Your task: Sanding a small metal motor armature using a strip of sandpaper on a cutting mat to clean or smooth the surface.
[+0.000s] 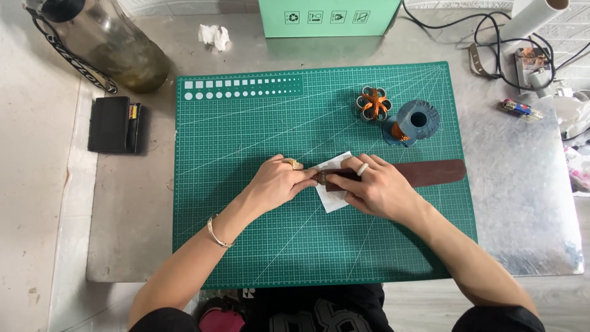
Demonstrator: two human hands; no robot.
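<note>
A dark brown leather strap [430, 173] lies across the green cutting mat [246, 123], its left end resting on a small white sheet of paper [332, 200]. My right hand [375, 187] presses down on the strap's left end, a ring on one finger. My left hand [283, 181] meets it from the left, fingertips pinching a small brownish piece [321, 177] at the strap's tip. The tip itself is mostly hidden by my fingers.
A blue thread spool [415, 121] and a small ring-shaped holder with orange thread [374, 103] sit on the mat's far right. A large dark glass bottle [107, 43], black wallet [114, 125], green box [326, 17], crumpled tissue [214, 35], lighter [519, 109] and cables [510, 49] surround the mat.
</note>
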